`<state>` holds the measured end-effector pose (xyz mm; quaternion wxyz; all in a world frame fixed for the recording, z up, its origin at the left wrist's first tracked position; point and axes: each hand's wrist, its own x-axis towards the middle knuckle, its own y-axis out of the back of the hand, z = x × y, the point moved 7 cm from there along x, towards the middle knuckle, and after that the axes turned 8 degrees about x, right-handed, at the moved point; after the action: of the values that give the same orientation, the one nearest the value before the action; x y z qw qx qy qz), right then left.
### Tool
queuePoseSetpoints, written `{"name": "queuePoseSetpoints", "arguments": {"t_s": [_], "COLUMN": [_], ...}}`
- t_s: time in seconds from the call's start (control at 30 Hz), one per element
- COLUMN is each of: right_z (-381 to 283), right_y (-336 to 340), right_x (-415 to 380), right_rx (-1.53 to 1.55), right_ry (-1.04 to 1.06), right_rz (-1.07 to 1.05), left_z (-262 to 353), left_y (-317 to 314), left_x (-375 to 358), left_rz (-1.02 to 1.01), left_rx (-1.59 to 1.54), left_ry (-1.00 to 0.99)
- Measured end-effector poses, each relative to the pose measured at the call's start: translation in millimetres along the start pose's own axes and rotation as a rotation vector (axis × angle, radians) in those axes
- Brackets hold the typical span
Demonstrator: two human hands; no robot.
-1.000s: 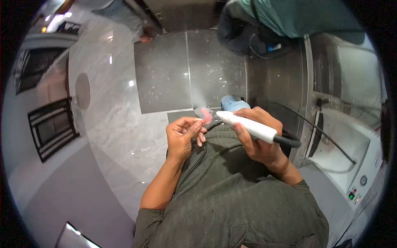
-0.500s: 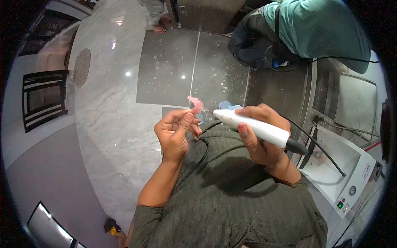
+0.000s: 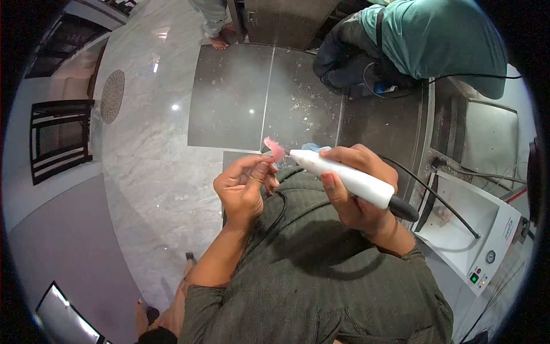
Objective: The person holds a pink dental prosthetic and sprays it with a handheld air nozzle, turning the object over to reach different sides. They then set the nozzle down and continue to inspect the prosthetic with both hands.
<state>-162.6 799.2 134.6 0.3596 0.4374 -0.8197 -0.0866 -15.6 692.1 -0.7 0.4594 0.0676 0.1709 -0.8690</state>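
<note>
Between the thumb and fingertips of my left hand (image 3: 240,186) is a small, curved pink denture (image 3: 277,151), held out in front of my lap. My right hand (image 3: 362,192) wraps round a white rotary handpiece (image 3: 344,176) with a black rear end and a cable. The handpiece points left, its thin bur right at the denture's right side. Part of the denture is hidden behind my left fingers. A bit of light-blue cloth (image 3: 314,147) shows behind the handpiece.
A white machine (image 3: 497,243) with a gauge and lit buttons stands at the right. At upper right sits a person in a green top (image 3: 441,43). Another person's foot (image 3: 219,43) is at the top. White debris is scattered over the grey floor tiles (image 3: 229,97).
The handpiece has shifted slightly left, its bur now closer to the denture, which has turned a little. Pale dust hangs over the tiles. More of a person shows at lower left.
</note>
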Motion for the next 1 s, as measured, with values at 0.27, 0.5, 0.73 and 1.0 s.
{"name": "queuePoseSetpoints", "arguments": {"t_s": [0.27, 0.5, 0.73, 1.0], "right_z": [3, 6, 8, 13], "right_y": [4, 7, 12, 13], "right_x": [-1, -11, -22, -35], "right_rx": [0.088, 0.119, 0.150, 0.141], "right_ry": [-0.186, -0.250, -0.329, -0.351], "right_rz": [0.005, 0.056, 0.057, 0.060], "left_z": [2, 15, 16, 9], "left_y": [1, -7, -13, -14], "left_x": [-8, -15, -18, -22], "left_rz": [0.021, 0.008, -0.017, -0.025], "left_rx": [0.139, 0.375, 0.477, 0.424], "left_ry": [-0.122, -0.334, -0.358, -0.284]}}
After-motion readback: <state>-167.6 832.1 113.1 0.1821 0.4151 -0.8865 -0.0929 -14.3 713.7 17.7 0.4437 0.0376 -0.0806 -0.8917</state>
